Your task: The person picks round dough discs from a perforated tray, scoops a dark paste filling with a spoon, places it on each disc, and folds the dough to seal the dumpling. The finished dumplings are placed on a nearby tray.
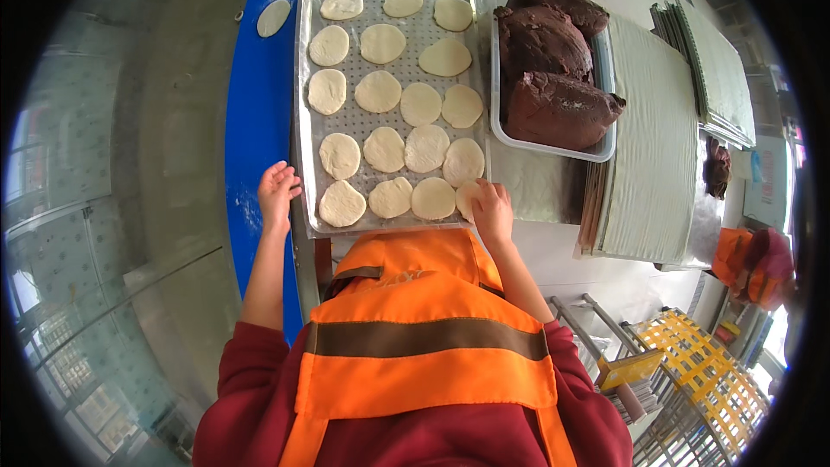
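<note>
Flat rounds of pale dough (378,92) lie in rows on a perforated metal tray (395,224) in front of me. At its near right corner, my right hand (493,211) has its fingers on the right edge of a dough round (467,202), partly covering it. My left hand (279,191) is over the blue conveyor belt (259,117), beside the tray's left rim. Its fingers are apart and hold nothing. Farther along the belt lies a single dough round (273,18).
Right of the tray, a clear plastic tub (551,150) holds large lumps of dark brown dough (551,45). Beyond it are a stack of cloth-covered boards (648,143) and more stacked trays (713,71). A yellow-topped rack (700,363) stands at lower right, with another person (755,266) behind.
</note>
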Tool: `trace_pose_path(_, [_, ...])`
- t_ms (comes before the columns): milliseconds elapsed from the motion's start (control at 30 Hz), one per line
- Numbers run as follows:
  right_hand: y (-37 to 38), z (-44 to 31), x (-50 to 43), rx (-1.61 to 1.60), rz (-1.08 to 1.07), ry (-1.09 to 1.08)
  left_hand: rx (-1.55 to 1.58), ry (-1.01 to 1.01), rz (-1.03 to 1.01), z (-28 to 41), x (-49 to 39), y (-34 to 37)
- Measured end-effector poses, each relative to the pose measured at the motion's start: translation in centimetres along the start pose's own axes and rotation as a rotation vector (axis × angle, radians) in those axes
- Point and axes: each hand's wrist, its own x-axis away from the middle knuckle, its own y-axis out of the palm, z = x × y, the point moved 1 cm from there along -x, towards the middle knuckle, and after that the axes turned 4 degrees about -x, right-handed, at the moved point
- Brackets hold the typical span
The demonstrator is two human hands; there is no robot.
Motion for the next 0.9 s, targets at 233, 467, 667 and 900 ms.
trace_pose_path(233, [0.3,-3.5,-1.1,0.106,0.090,-0.089,-0.081,0.123,0.122,4.1,-11.2,-3.0])
trace_pose_path(467, [3.1,-6.8,-3.7,0.226,-0.036,-0.111,-0.306,0.279,0.233,7.8,-24.5,-3.3])
trace_pose_path(667, [3.5,-8.2,-4.6,0.158,0.005,-0.056,-0.695,0.348,0.180,7.1,-29.1,-3.6])
trace_pose_path(900, [5.8,-12.3,-8.4,0.029,-0.011,-0.155,-0.800,0.326,0.027,4.6,-25.6,-5.6])
